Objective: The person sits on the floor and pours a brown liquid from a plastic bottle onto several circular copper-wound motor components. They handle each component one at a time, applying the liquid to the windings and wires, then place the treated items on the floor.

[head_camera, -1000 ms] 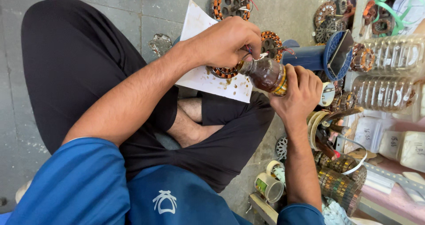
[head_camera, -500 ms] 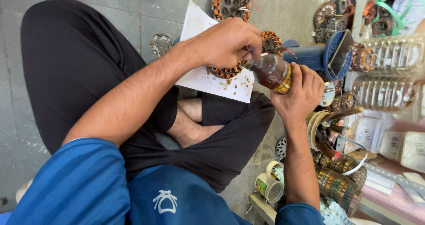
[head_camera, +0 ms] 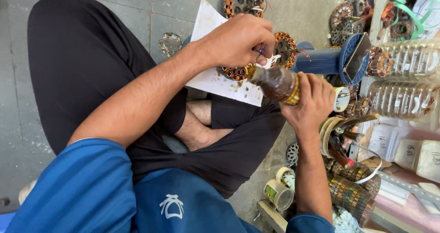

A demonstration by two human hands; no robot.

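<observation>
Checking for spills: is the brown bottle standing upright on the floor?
No, the brown bottle is tilted on its side, gripped in the right hand, while the left hand works at its mouth.

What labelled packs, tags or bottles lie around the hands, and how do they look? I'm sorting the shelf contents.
Brown bottle: in the right hand, dark, with a yellow label band.
Clear plastic bottles: right edge, lying stacked, ribbed.
White tagged packets: lower right, pale, with small handwritten tags.
Tape roll: bottom centre, cream, with a printed core.
White paper sheet: under the left hand, stained.

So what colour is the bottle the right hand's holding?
Dark brown bottle with a yellow label band, seen in the head view.
</observation>
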